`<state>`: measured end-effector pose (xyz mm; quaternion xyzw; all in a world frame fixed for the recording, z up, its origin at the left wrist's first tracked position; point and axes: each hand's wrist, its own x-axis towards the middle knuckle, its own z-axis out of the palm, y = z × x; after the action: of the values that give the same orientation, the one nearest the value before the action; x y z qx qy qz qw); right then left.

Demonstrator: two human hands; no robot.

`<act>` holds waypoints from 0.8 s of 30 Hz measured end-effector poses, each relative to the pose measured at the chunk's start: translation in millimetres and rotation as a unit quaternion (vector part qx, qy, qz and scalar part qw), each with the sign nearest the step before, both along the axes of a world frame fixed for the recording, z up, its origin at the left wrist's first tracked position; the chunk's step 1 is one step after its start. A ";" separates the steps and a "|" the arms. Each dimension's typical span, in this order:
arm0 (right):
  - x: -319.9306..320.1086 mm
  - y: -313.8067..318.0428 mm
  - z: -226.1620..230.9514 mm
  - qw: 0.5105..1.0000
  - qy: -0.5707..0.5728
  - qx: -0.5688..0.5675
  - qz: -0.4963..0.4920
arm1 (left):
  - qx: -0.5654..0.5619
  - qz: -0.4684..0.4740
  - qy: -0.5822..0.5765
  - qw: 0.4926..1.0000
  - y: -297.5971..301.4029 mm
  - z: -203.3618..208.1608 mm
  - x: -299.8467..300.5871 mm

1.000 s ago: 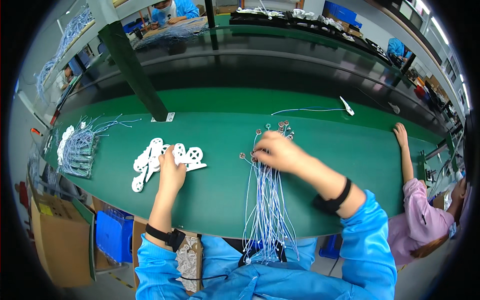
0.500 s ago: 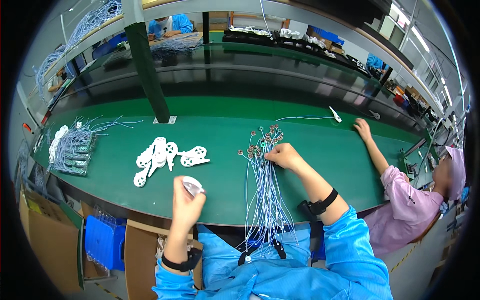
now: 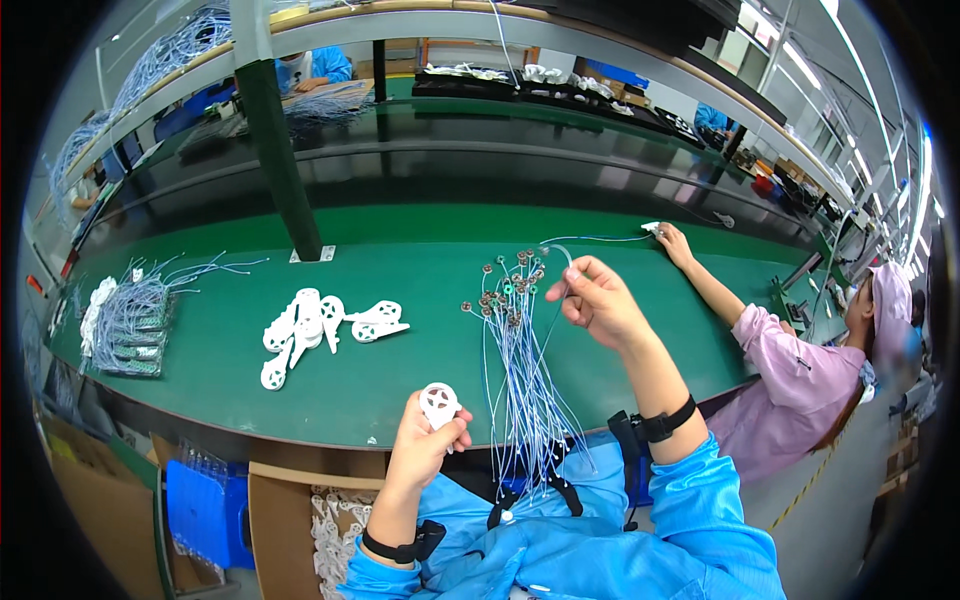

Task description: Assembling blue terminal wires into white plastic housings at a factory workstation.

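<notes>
Two bare hands at a green desk (image 3: pixel 430 345), seen from above. The left hand (image 3: pixel 422 446), held up over the near edge, has its fingers curled about a white spoked part (image 3: pixel 439 402); the round, cut-out end of the part projects upward, clear of the thumb. The right hand (image 3: pixel 603 303), raised above the desk, pinches a single pale wire (image 3: pixel 567 256) between thumb and fingertips; the wire arches beyond the fingers, and its end is too blurred to make out. Just beside the right hand lies a bundle of blue and white wires (image 3: pixel 520 380), its brown and green round ends (image 3: pixel 513 318) clustered on the desk and its loose tails trailing over the near edge above the person's lap. Between this bundle and the left side, a group of white parts (image 3: pixel 305 325) like the one held lies overlapping on the desk. Farther left rests a second wire bundle (image 3: pixel 150 310), beside a green post (image 3: pixel 275 160). At right, a co-worker's hand (image 3: pixel 675 247), extending from a pink sleeve (image 3: pixel 775 355), reaches a small white piece (image 3: pixel 652 228) at the end of a wire. Below the near edge, a cardboard box (image 3: pixel 280 520) containing white parts stands beside a blue crate (image 3: pixel 208 505).
</notes>
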<state>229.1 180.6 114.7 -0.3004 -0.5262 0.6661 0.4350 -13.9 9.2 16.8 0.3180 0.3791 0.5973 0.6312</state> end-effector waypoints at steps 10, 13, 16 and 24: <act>24.0 -49.2 98.7 0.985 0.137 0.093 -0.047 | -0.058 -0.121 -0.095 0.986 3.0 -5.1 20.4; 31.9 -60.3 109.2 0.978 0.149 0.142 -0.040 | -0.051 -0.123 -0.124 0.983 3.5 -3.1 30.8; 34.6 -79.9 112.4 0.972 0.176 0.150 -0.032 | -0.037 -0.114 -0.147 0.982 1.9 3.3 43.2; 44.0 -95.2 96.2 0.954 0.248 0.165 0.015 | -0.039 -0.095 -0.207 0.973 -15.5 15.1 73.8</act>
<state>273.1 85.4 210.8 -0.0419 -0.5087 0.6298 0.5855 59.9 -6.2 31.9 0.1971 0.2313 0.5721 0.7618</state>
